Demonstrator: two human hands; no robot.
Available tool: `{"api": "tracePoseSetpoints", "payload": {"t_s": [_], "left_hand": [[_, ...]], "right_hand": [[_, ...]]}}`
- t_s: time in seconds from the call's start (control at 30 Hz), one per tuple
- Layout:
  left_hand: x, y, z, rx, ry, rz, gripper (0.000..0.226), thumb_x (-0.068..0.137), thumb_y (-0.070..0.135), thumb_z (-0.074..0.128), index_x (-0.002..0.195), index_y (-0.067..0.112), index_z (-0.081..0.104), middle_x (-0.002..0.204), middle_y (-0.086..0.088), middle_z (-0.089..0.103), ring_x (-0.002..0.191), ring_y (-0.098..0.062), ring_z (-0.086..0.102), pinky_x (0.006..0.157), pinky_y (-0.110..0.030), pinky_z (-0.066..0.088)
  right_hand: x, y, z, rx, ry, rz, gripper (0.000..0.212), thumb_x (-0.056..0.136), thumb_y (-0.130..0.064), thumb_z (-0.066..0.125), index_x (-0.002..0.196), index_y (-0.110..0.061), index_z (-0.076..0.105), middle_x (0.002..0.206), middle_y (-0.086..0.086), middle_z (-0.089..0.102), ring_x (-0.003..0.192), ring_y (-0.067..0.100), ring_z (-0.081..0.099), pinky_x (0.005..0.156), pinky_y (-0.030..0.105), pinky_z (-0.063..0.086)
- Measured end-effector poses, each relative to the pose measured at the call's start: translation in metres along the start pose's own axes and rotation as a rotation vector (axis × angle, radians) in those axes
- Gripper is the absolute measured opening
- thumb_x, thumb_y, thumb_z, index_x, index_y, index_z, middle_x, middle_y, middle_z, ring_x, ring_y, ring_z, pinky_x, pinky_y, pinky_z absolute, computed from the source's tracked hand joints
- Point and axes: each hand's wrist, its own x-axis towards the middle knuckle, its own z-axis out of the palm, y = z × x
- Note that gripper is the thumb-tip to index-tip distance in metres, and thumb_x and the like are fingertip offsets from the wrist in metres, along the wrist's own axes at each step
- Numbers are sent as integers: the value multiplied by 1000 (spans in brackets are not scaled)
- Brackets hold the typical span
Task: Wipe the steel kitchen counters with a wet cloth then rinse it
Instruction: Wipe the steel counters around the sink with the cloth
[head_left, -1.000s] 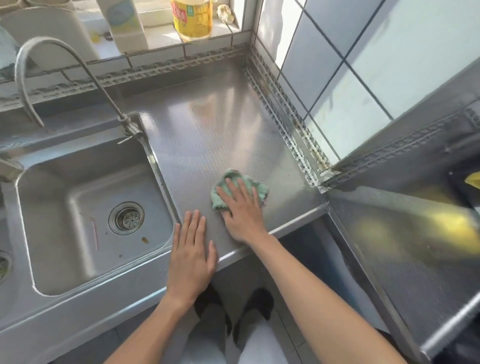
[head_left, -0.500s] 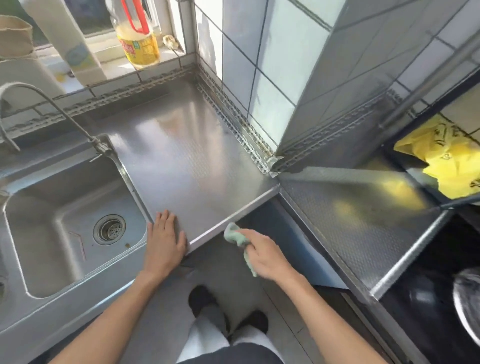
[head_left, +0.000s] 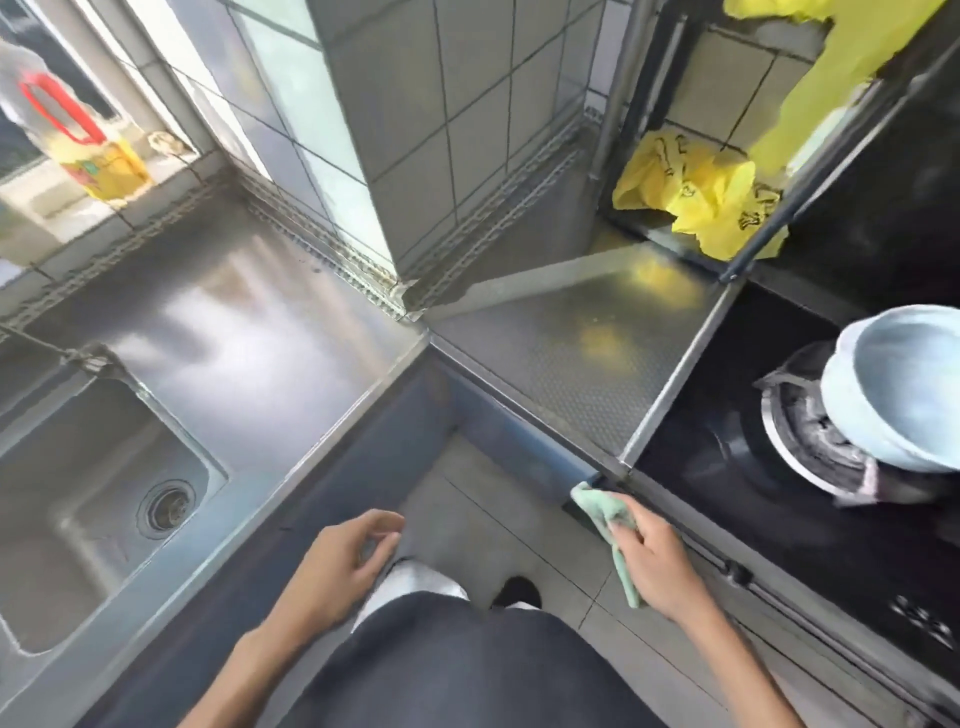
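My right hand (head_left: 657, 558) grips a pale green cloth (head_left: 605, 512), held in the air just off the front corner where the right steel counter (head_left: 571, 358) meets the black stove top. The cloth's tail hangs down past my palm. My left hand (head_left: 345, 558) floats over the floor with loosely curled fingers and holds nothing, a short way off the front edge of the left steel counter (head_left: 249, 332). The steel sink (head_left: 104, 499) with its round drain lies at the lower left.
A black hob (head_left: 810, 519) with a pale blue pot (head_left: 898, 389) on its burner fills the right. Yellow plastic bags (head_left: 696, 202) lie at the back right. A tiled pillar (head_left: 415, 130) splits the two counters. An oil bottle (head_left: 88, 150) stands on the window sill.
My right hand carried the cloth off the left counter and across to the right, by the stove. My left hand lifted off the counter edge. The view swung right.
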Motion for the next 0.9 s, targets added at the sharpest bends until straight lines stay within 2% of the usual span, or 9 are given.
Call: {"api": "tracePoseSetpoints", "payload": {"t_s": [0.2, 0.33, 0.5, 0.53, 0.6, 0.67, 0.77, 0.8, 0.9], "left_hand": [[31, 39, 6, 67, -67, 77, 18, 104, 32, 61, 118, 33, 72, 113, 27, 74, 109, 10, 68, 101, -31, 56], [69, 57, -3, 132, -138, 136, 21, 103, 39, 58, 119, 37, 71, 114, 31, 73, 109, 11, 67, 99, -30, 57], [126, 84, -19, 151, -192, 200, 22, 95, 50, 50, 110, 57, 66, 113, 38, 70, 108, 11, 68, 94, -18, 56], [140, 87, -21, 148, -205, 218, 23, 94, 49, 50, 109, 55, 67, 113, 38, 70, 106, 11, 68, 93, -20, 57], [172, 90, -27, 141, -229, 262, 32, 92, 49, 49, 109, 38, 74, 112, 40, 68, 104, 10, 69, 93, -29, 59], [203, 96, -35, 127, -248, 289, 44, 89, 51, 48, 106, 23, 77, 109, 38, 70, 101, 7, 70, 93, -32, 59], [249, 103, -48, 121, -298, 316, 42, 92, 44, 51, 94, 8, 72, 97, 11, 74, 95, -17, 73, 89, -44, 60], [267, 103, -50, 126, -320, 314, 37, 96, 39, 54, 95, 6, 71, 96, 8, 74, 97, -21, 73, 89, -45, 60], [322, 96, -48, 152, -313, 295, 20, 102, 18, 64, 118, 12, 75, 122, 8, 75, 115, -18, 71, 103, -41, 56]], "right_hand": [[-22, 14, -39, 29, 134, 76, 37, 105, -18, 47, 131, -39, 63, 123, -18, 69, 120, 4, 60, 106, 34, 45], [-8, 6, -53, 64, 210, 53, 40, 104, -16, 46, 128, -44, 62, 118, -24, 69, 112, -9, 60, 93, 14, 44], [22, -7, -61, 85, 297, 20, 43, 103, -14, 47, 121, -51, 62, 110, -29, 70, 107, -7, 63, 90, 19, 47], [31, -11, -62, 99, 310, 19, 45, 103, -13, 47, 119, -52, 63, 110, -29, 71, 106, -7, 64, 90, 19, 47], [48, -20, -65, 120, 339, 29, 44, 102, -12, 47, 121, -49, 64, 109, -24, 72, 102, -2, 66, 89, 23, 51], [67, -31, -67, 145, 385, 48, 43, 102, -12, 47, 120, -47, 65, 105, -21, 74, 91, 0, 68, 79, 25, 53], [99, -47, -71, 158, 494, 91, 37, 102, -11, 48, 118, -39, 66, 103, -19, 73, 91, -5, 66, 78, 18, 46], [111, -50, -71, 149, 537, 107, 34, 102, -12, 49, 121, -33, 67, 104, -16, 72, 92, -3, 66, 78, 19, 46], [148, -52, -64, 103, 639, 158, 34, 102, -14, 48, 130, -25, 65, 100, -5, 73, 86, 7, 68, 72, 25, 52]]}}
